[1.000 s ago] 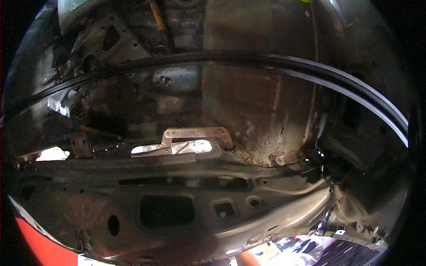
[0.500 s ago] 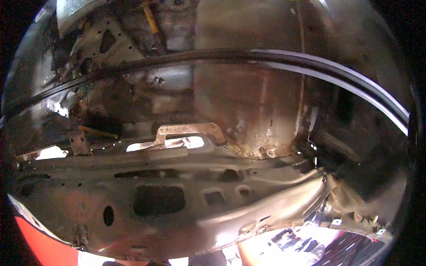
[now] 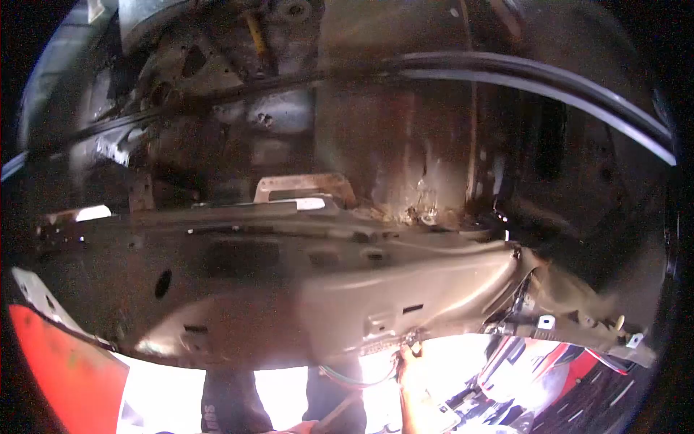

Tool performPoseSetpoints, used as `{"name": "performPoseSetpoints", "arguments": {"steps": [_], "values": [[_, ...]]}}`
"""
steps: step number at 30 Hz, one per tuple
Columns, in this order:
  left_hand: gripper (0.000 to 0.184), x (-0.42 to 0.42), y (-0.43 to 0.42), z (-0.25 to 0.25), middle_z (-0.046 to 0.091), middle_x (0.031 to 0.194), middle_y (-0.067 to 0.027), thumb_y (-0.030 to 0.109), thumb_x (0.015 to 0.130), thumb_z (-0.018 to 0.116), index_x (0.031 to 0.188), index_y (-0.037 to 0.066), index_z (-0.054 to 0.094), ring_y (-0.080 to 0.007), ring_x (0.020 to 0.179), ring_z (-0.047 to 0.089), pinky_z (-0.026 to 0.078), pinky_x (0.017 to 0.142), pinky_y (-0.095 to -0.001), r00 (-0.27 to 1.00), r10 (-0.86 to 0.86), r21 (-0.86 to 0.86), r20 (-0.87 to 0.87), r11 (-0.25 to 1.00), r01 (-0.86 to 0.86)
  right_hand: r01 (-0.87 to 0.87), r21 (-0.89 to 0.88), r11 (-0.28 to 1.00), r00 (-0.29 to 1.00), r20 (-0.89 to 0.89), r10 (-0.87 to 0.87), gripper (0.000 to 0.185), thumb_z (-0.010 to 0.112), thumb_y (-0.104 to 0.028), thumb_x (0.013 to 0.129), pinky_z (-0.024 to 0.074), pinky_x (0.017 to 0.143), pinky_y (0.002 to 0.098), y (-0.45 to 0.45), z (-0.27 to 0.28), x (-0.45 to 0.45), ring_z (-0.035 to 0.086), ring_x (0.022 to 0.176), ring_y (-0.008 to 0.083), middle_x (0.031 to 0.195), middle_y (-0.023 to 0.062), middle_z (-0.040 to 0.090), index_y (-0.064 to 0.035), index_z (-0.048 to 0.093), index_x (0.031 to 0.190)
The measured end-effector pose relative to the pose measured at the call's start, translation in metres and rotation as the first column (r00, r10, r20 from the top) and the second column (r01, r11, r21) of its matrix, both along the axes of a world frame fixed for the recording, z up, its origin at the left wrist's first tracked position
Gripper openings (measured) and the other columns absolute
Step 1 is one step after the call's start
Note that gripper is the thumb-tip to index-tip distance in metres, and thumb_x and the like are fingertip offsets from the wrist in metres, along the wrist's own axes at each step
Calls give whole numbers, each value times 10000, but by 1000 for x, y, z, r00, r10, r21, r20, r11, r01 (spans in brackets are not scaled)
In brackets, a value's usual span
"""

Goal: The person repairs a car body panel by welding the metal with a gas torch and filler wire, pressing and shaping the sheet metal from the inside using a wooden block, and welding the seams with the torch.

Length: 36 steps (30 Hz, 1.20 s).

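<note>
My right hand [image 3: 410, 354] reaches up from the bottom to the lower edge of a dark metal panel [image 3: 347, 289]. Its fingers are closed together at a small fitting on that edge; what they hold is too small to make out. A thin cable or hose [image 3: 358, 382] curves just left of the hand. Low at the bottom centre, a skin-toned shape [image 3: 318, 425] looks like part of my left hand or forearm, its fingers not distinguishable. Dark trouser legs [image 3: 228, 401] show below the panel.
A pale curved strip [image 3: 578, 90] crosses the upper view. Behind the panel stand a bracket [image 3: 303, 184] and a yellow-handled tool [image 3: 256, 35]. A red surface [image 3: 69, 369] fills the lower left. Metal brackets [image 3: 571, 325] line the lower right edge.
The metal panel and the bracket have shifted upward in view. My right hand, the cable, the skin-toned shape and clearly visible trouser legs have come into view at the bottom.
</note>
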State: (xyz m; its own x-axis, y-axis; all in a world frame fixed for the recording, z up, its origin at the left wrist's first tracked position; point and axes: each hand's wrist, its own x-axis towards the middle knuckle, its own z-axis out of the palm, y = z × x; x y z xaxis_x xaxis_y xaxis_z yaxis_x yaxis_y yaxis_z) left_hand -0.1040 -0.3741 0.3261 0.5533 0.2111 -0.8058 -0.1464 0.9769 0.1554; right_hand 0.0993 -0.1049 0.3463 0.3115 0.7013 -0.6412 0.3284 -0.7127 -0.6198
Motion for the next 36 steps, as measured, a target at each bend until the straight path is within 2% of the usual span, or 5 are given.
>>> {"name": "performPoseSetpoints", "arguments": {"steps": [7,17,20,28,36], "values": [[362,40,-26,38,711,993,-74,306,864,804,1098,52,697,-205,949,665,537,855,-366,965,114,28,238,992,-124,-101,56,993,988,-114,107,719,648,-43,925,502,478,291,22,-9,23,604,550,168,901,147,686,35,328,1564],[540,-85,96,61,716,930,-179,341,903,788,1316,63,581,-374,902,717,560,758,-462,670,339,492,-661,870,46,-37,-48,998,979,-200,27,766,671,-28,916,479,432,279,-8,15,26,577,512,161,880,132,668,72,295,1575],[449,-129,87,123,700,1169,-171,170,878,774,1285,34,641,-310,1037,707,553,871,-444,675,599,332,-430,800,-499,-17,-64,998,981,-193,4,767,673,-45,912,490,439,280,-16,26,31,582,510,158,886,137,677,54,305,1578],[562,-338,303,200,661,1301,-195,199,957,728,1463,39,543,-346,1164,665,522,1015,-499,247,505,433,-827,293,852,45,-31,999,993,-108,-48,752,666,-80,922,499,445,290,-12,60,-8,576,496,169,900,142,680,20,320,1583],[498,-303,497,115,686,1205,-150,375,954,679,1421,215,608,-217,1081,667,458,1015,-568,378,-355,372,-855,88,924,183,-38,982,976,-116,-186,781,684,-61,907,475,461,291,-2,80,-51,578,500,167,879,150,680,34,302,1582]]}}
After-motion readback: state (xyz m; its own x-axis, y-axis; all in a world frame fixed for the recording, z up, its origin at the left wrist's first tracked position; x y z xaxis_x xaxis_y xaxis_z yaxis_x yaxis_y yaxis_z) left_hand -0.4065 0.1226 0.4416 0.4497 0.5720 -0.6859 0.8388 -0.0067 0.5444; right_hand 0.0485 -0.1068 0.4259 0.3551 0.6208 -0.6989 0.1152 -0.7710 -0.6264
